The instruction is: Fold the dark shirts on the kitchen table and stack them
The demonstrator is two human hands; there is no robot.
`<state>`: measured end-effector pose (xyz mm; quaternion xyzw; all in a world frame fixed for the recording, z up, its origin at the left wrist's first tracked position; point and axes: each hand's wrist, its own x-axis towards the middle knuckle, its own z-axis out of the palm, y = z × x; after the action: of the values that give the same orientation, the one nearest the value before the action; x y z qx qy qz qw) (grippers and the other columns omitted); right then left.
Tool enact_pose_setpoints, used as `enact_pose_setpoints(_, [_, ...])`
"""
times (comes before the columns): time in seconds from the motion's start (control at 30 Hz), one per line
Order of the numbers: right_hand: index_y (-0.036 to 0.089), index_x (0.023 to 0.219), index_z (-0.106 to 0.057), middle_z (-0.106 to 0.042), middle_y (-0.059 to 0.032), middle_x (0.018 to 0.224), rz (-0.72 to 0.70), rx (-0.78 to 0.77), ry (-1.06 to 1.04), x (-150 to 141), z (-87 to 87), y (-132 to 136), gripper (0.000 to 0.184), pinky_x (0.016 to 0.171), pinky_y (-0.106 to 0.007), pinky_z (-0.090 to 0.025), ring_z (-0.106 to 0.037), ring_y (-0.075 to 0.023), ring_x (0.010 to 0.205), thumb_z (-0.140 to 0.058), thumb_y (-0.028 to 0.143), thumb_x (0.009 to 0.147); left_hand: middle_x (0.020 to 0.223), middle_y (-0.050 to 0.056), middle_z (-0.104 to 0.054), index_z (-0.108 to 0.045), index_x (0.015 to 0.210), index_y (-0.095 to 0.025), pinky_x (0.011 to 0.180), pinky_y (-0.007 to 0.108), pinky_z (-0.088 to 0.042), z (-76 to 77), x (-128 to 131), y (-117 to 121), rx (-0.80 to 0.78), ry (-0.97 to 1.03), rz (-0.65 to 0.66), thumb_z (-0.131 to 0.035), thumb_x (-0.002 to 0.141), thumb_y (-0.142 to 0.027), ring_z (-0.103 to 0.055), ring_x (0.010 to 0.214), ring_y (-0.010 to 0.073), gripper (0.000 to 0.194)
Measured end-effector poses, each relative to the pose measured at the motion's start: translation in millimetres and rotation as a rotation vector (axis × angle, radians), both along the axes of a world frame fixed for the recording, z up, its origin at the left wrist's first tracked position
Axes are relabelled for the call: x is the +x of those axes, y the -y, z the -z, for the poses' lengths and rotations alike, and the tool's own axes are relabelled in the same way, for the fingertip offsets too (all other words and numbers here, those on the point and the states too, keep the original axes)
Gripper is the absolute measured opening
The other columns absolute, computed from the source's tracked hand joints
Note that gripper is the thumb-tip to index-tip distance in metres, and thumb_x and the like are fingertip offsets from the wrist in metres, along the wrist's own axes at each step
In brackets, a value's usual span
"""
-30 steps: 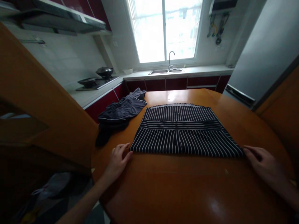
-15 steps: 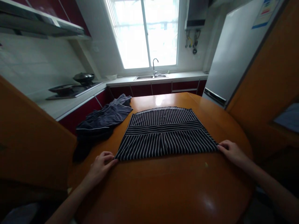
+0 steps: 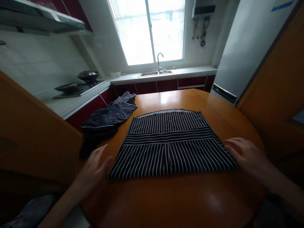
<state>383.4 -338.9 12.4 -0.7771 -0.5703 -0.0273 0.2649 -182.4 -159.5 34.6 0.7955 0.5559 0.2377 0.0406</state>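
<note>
A dark garment with white stripes (image 3: 169, 144) lies folded flat in a rectangle on the round wooden table (image 3: 180, 202). My left hand (image 3: 93, 169) hovers at its near left corner, fingers stretched out and apart, holding nothing. My right hand (image 3: 245, 155) lies flat and open at the near right corner, fingertips at the cloth's edge. A crumpled dark grey garment (image 3: 108, 118) with pale piping sits at the table's far left edge and hangs partly over it.
A wooden chair back (image 3: 35, 139) rises on the left and wooden panelling (image 3: 277, 95) on the right. Behind the table run a counter with a stove and wok (image 3: 87, 76), a sink (image 3: 155, 72) under the window, and a grey fridge (image 3: 247, 47).
Both hands have let go of the near corners of the striped garment and opened. The garment now lies closer to me, and the view has shifted slightly.
</note>
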Motion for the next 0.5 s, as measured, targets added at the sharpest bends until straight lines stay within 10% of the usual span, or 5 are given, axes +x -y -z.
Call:
enact_pose_setpoints(0.13, [0.018,0.141,-0.057,-0.057,-0.0132,0.144,-0.359,0.024,0.016,-86.6,-24.1,-54.5,0.053,0.113,-0.053,-0.038,-0.048,-0.0330,0.134,-0.037,0.044,0.099,0.160,0.010,-0.037,-0.035,0.154,-0.017,0.122,0.046,-0.028,-14.8,108.4,2.4,-0.092,-0.081,0.409,-0.036,0.101,-0.049,-0.034,0.148,0.0263,0.062])
enact_pose_setpoints(0.27, [0.014,0.154,-0.040,-0.037,-0.0129,0.159,-0.573,-0.061,0.085,-158.8,-9.3,-88.9,0.057,0.120,-0.053,-0.027,-0.030,-0.0300,0.148,-0.033,0.034,0.101,0.164,0.007,-0.029,-0.030,0.157,-0.020,0.124,0.046,-0.023,10.2,195.3,7.2,-0.130,-0.227,0.644,-0.033,0.104,-0.038,-0.022,0.152,0.0218,0.056])
enact_pose_setpoints(0.5, [0.014,0.157,-0.032,-0.022,-0.0134,0.164,-0.495,-0.242,0.119,-127.4,33.3,-99.4,0.070,0.122,-0.057,-0.016,-0.016,-0.0297,0.153,-0.032,0.057,0.101,0.166,0.008,-0.019,-0.021,0.161,-0.023,0.124,0.052,-0.013,46.8,193.1,-5.4,-0.082,-0.306,0.580,-0.032,0.103,-0.058,-0.012,0.154,0.0264,0.068])
